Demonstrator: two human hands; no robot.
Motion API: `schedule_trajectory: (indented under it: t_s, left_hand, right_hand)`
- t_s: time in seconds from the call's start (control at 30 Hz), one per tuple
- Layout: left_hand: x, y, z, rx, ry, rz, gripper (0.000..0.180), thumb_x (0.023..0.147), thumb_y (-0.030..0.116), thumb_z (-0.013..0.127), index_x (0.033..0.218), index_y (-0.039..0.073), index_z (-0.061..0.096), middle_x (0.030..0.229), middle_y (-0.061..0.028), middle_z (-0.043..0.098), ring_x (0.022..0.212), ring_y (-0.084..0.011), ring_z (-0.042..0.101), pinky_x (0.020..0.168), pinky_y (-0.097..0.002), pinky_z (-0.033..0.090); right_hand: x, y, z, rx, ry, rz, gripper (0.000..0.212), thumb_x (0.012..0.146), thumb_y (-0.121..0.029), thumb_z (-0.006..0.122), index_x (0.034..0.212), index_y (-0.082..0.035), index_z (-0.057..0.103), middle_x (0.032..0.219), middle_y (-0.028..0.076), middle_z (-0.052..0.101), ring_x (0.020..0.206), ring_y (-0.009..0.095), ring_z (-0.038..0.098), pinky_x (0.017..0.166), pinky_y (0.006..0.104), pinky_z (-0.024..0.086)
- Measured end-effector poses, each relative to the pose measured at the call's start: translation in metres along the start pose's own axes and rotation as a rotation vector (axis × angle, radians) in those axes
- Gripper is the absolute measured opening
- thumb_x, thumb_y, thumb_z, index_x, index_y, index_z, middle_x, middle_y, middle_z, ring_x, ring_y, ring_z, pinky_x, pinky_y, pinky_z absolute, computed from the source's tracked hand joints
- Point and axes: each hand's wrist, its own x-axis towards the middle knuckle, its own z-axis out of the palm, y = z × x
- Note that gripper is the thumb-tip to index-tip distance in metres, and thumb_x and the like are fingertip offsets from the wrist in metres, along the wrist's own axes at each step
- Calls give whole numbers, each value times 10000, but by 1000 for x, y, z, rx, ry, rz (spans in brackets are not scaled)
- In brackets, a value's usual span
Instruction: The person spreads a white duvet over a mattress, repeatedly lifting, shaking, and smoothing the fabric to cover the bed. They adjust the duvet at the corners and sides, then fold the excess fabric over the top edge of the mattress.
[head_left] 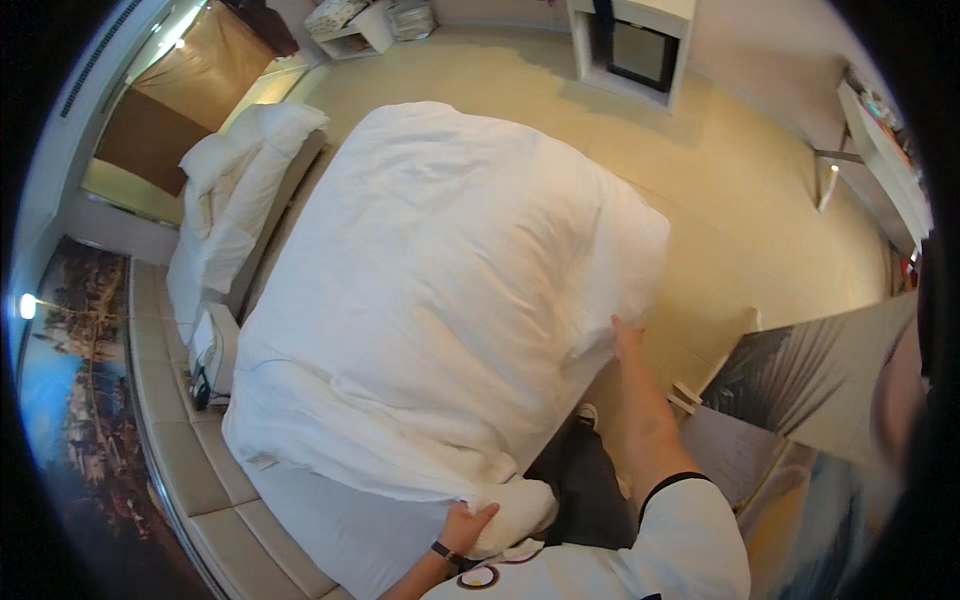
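A white duvet point(450, 250) is spread over the bed, with loose wrinkles across its middle and a bunched fold towards me. My left hand point(466, 528), with a dark band on its wrist, grips the duvet's near edge; its fingers are partly under the cloth and its thumb shows. Out to the right, my arm is stretched along the bed and my right hand point(628, 336) pinches the duvet's side edge. Between the padded headboard point(215, 460) and the duvet, a strip of white sheet point(330, 520) shows.
Left of the bed stand a small white bedside table point(215, 345) and a second narrow bed point(285, 185) with heaped white bedding. Large picture panels point(810, 370) lean close on my right. A white cabinet point(640, 50) stands beyond the foot, and a wall shelf point(885, 150) at far right.
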Motion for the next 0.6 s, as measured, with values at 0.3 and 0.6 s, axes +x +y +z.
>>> schedule_trajectory:
  t_s: [0.3, 0.6]
  left_hand:
    - [85, 42, 38, 15, -111, 82, 380, 806, 231, 729, 1048, -40, 617, 976, -93, 669, 835, -158, 620, 733, -305, 506]
    - [185, 81, 52, -73, 2, 134, 357, 789, 256, 727, 933, -58, 638, 893, -165, 680, 772, -246, 645, 697, -352, 497]
  right_hand:
    - [89, -8, 53, -293, -28, -68, 1054, 662, -326, 811, 1442, -100, 140, 1369, 251, 358, 1197, 394, 434, 928, 487, 426]
    - [90, -53, 53, -248, -63, -75, 771, 757, -172, 707, 1394, -138, 273, 1124, 201, 497, 900, 354, 551, 653, 526, 489]
